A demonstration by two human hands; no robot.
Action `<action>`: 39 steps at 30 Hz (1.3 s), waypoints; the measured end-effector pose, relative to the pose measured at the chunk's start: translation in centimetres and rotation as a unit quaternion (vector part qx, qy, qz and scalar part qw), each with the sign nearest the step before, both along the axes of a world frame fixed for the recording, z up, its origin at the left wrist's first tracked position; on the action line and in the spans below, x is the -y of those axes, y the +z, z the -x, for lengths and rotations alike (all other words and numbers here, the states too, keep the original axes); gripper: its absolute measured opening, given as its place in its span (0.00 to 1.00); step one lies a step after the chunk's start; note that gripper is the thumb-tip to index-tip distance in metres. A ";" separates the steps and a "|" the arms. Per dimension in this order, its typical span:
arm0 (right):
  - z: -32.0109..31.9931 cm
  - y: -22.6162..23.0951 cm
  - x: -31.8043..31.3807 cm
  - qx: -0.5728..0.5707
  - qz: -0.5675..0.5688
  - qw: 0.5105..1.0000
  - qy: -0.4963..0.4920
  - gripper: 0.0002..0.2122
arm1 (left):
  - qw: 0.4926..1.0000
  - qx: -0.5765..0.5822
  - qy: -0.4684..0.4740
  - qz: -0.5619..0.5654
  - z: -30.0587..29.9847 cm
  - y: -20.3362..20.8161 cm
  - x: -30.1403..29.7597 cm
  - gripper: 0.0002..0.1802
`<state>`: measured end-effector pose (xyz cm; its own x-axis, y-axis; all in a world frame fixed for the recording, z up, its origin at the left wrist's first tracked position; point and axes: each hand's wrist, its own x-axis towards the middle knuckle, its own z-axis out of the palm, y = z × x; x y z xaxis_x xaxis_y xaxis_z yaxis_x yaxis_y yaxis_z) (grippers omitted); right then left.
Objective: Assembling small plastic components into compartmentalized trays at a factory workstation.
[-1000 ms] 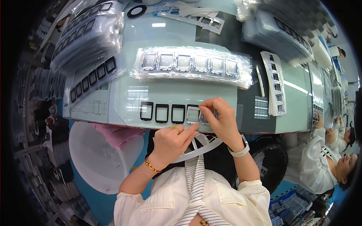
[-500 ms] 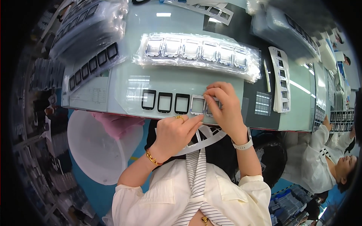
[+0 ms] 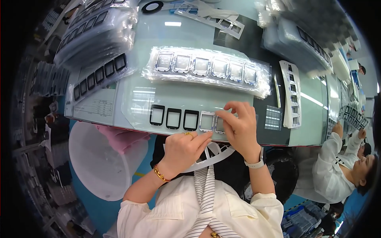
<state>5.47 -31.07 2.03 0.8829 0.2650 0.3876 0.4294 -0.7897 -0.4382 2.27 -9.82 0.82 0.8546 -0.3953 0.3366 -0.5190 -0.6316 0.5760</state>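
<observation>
A row of small rectangular frames lies along the desk's front edge. Three are black: the left frame (image 3: 157, 115), the middle one (image 3: 173, 119) and the right one (image 3: 191, 120). Beside them sits a pale-faced frame (image 3: 207, 121), then another pale frame (image 3: 219, 124) partly covered by my right hand (image 3: 243, 127). That hand's thumb and forefinger are bent close together at the gap between the pale frames' upper corners. My left hand (image 3: 183, 152) has its fingertips pressed together at the lower edge of the first pale frame; anything pinched in either hand is too small to see.
A plastic-wrapped tray of frames (image 3: 200, 65) lies beyond the row. Bagged stacks (image 3: 97, 33) rise at left, more (image 3: 293, 37) at right. White cut-out strips (image 3: 292, 95) and a slim white tool (image 3: 277, 91) lie right. A bin (image 3: 101, 162) stands left; a co-worker (image 3: 337, 174) sits right.
The view has tilted, so the desk appears lower. My hands stay at the pale frames with little change; the right fingers have shifted slightly. The co-worker now holds up a sheet of dark pieces.
</observation>
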 end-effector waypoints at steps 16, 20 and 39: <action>3.3 3.0 -1.4 -0.184 -0.196 0.956 0.118 0.18 | 0.978 -0.073 -0.022 0.193 0.9 0.7 -1.9 0.15; 5.3 3.3 -1.2 -0.356 -0.227 0.894 0.152 0.11 | 0.957 -0.159 -0.057 0.235 1.1 1.3 -2.8 0.20; 3.8 4.6 -3.9 -0.209 -0.183 0.949 0.148 0.06 | 0.982 -0.141 0.029 0.125 1.5 0.6 -5.9 0.05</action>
<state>1.63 -27.20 6.66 0.8874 0.4410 0.1342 0.3372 -0.4227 -0.8412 0.77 -3.93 1.46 0.9465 -0.2778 0.1644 -0.2843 -0.4765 0.8319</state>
